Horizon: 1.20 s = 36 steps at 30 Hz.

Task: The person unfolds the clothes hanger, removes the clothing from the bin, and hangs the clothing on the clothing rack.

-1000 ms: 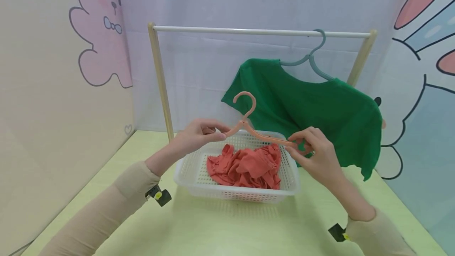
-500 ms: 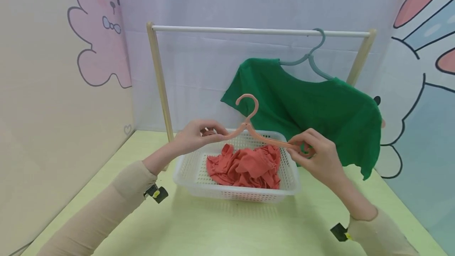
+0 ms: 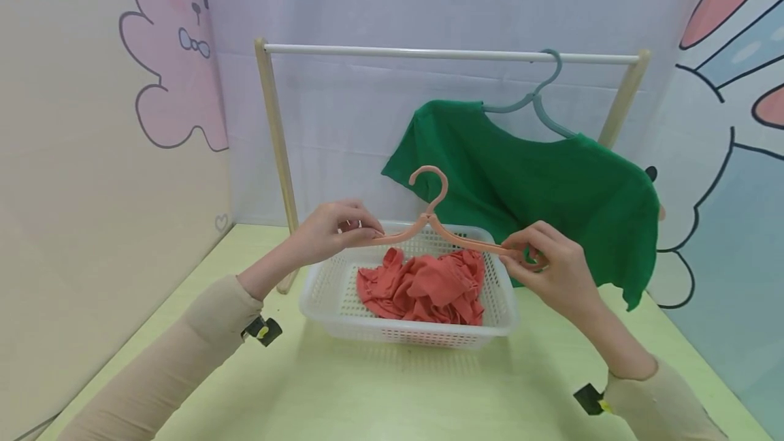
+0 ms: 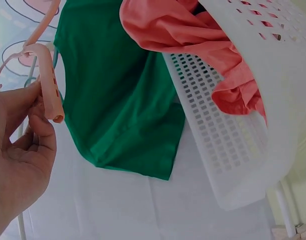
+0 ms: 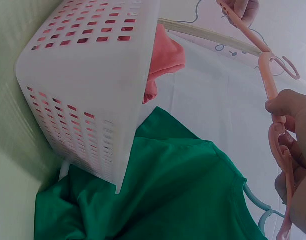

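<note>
A pink hanger (image 3: 462,242) is held level above the back of a white basket, its hook pointing up. My left hand (image 3: 327,231) pinches its left arm; in the left wrist view the thumb and fingers of that hand (image 4: 23,145) grip it near the end (image 4: 52,100). The right arm of the hanger is pinched by my right hand (image 3: 554,269), and the right wrist view shows those fingers (image 5: 293,145) around a looped part (image 5: 278,137). Crumpled red cloth (image 3: 429,288) lies inside the white basket (image 3: 407,332), below the hanger.
Behind the basket stands a rack with a white rail (image 3: 392,53) and wooden posts (image 3: 277,135). A green shirt (image 3: 539,182) hangs at its right on a grey-green hanger (image 3: 554,121). Patterned walls flank the pale table (image 3: 380,393).
The pink hanger has shifted slightly right and down, with my right hand moving the same way. My left hand has slid left toward the hanger's end, showing more of its left arm.
</note>
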{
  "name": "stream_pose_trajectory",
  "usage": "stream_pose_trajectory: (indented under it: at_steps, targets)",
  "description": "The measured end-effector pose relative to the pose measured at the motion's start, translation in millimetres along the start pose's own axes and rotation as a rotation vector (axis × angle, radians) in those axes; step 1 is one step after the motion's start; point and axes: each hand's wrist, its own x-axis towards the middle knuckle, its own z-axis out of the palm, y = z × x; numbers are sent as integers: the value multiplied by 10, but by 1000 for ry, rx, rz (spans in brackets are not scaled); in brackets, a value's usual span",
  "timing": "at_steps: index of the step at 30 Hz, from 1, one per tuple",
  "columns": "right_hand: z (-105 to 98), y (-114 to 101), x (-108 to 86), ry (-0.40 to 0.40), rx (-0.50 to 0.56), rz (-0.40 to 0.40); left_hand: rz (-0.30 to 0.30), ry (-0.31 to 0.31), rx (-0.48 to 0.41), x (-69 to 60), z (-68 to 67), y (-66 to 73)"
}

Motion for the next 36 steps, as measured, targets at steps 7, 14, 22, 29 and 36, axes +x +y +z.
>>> stream_pose_trajectory:
  at_steps: [7, 14, 22, 29, 36]
  targets:
    - [0, -7, 6, 7, 3, -6, 10, 23, -3, -2, 4, -9]
    - [-20, -14, 4, 16, -4, -8, 15, 71, -23, -21, 21, -29]
    - [-61, 1, 2, 57, -1, -25, -47, 250, -238, -76, 3, -75]
    - [-75, 44, -62, 92, 15, -6, -119, 344, -456, -121, 18, -86]
    - [-117, 56, -122, 65, 27, 20, -139, 323, -446, -214, 35, -97]
